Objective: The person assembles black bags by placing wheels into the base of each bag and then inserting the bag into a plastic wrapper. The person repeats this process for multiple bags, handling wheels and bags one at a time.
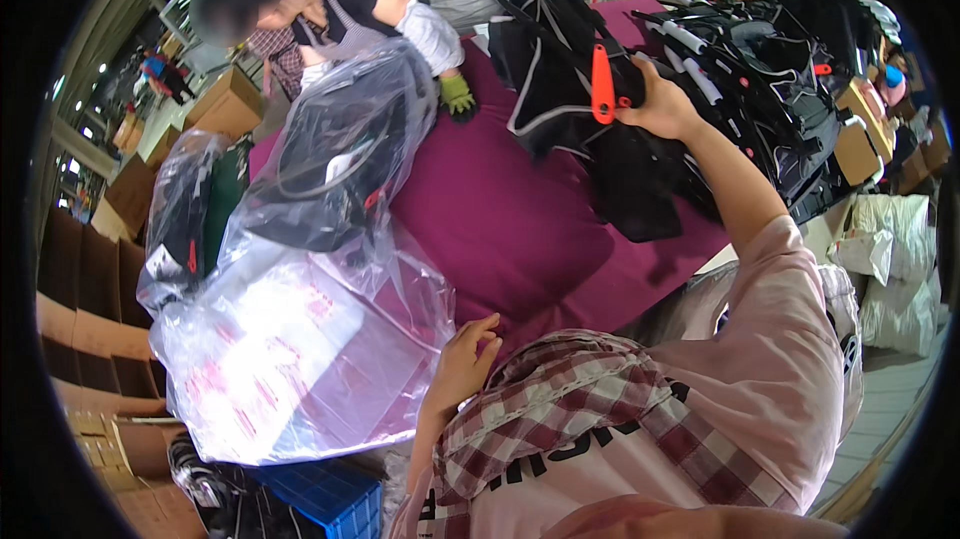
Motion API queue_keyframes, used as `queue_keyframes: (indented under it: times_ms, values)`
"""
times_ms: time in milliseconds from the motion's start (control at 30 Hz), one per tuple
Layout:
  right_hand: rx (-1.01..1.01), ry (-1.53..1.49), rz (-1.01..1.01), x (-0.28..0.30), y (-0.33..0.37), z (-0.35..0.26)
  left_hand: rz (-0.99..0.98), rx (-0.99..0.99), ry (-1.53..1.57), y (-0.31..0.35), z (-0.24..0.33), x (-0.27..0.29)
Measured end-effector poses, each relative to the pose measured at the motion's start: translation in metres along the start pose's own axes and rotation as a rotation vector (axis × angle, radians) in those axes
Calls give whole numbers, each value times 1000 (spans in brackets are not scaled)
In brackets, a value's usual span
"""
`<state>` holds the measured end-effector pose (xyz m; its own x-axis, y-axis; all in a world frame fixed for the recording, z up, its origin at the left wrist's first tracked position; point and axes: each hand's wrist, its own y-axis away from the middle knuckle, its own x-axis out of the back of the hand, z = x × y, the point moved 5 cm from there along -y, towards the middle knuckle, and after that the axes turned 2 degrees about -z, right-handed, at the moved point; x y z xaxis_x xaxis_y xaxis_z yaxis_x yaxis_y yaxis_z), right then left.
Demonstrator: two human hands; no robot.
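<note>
At the table's far right, my right hand [660, 104] is closed on a folded black fabric item [560, 89] with grey piping, a bright orange-red strip [602, 84] and a bar wrapped in white. What exact kind of item it is I cannot tell. By the near edge of the purple-covered table [500, 209], my left hand [465, 359] holds nothing, its fingers loosely bent and a little apart. To its left lies a stack of clear plastic bags [290, 359]. Beyond them sits a similar black item inside a clear bag [340, 159].
Across the table a person [350, 9] in a green glove [457, 96] leans beside the bagged item. More black folded items [760, 69] pile up at the right. A blue crate [325, 494] stands below the bags, and cardboard boxes [225, 104] lie at the left.
</note>
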<state>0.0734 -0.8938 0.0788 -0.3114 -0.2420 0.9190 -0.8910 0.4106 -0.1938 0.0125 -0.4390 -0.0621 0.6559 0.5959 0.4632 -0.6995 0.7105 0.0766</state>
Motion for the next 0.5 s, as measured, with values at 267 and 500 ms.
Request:
queue_keyframes:
  times_ms: [267, 500]
  values:
    - [126, 135, -227, -12, 117, -80, 60, -4, 45, 42, -26, 26]
    - [212, 252, -291, -7, 189, -76, 198, 107, 628, -6, -82, 23]
